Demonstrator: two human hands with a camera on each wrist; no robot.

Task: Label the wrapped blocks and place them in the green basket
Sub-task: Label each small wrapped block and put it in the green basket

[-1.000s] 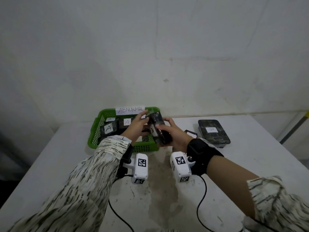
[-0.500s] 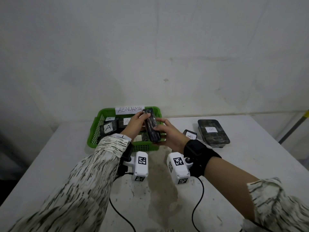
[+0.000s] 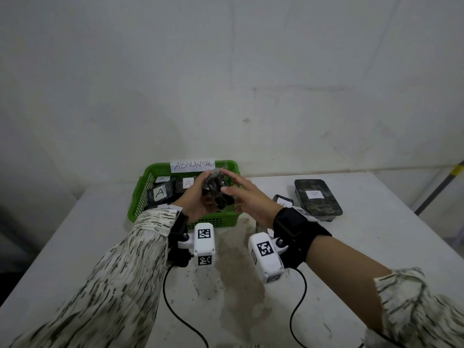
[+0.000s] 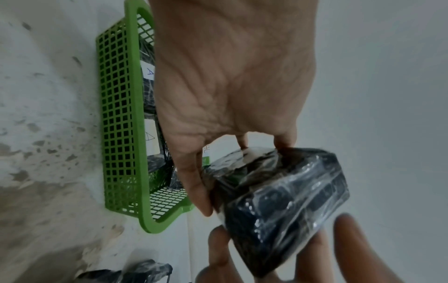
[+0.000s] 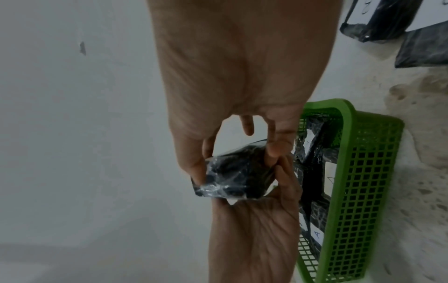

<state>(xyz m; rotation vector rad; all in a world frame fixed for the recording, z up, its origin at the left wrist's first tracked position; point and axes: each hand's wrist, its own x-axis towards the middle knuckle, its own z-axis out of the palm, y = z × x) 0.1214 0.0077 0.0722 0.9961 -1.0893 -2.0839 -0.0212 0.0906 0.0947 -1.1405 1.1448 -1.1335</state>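
Observation:
A dark block wrapped in clear film (image 3: 214, 194) hangs over the right part of the green basket (image 3: 150, 172). My left hand (image 3: 200, 187) grips it from the left, thumb on one side and fingers on the far end. My right hand (image 3: 226, 182) lies against its right side with fingers stretched out straight. In the left wrist view the block (image 4: 286, 206) sits between my left hand (image 4: 232, 176) and the right fingers (image 4: 351, 249) below it. In the right wrist view the block (image 5: 235, 178) lies between both hands. Blocks labelled A (image 3: 159, 193) lie in the basket.
A paper sign reading ABNORMAL (image 3: 192, 165) hangs on the basket's back rim. A large wrapped block with a white label (image 3: 317, 198) and a small one (image 3: 283, 202) lie on the white table (image 3: 376, 247) to the right. A wall stands close behind.
The block has moved up and back over the basket and turned. My right hand's fingers have straightened from a grip; the left hand keeps its hold.

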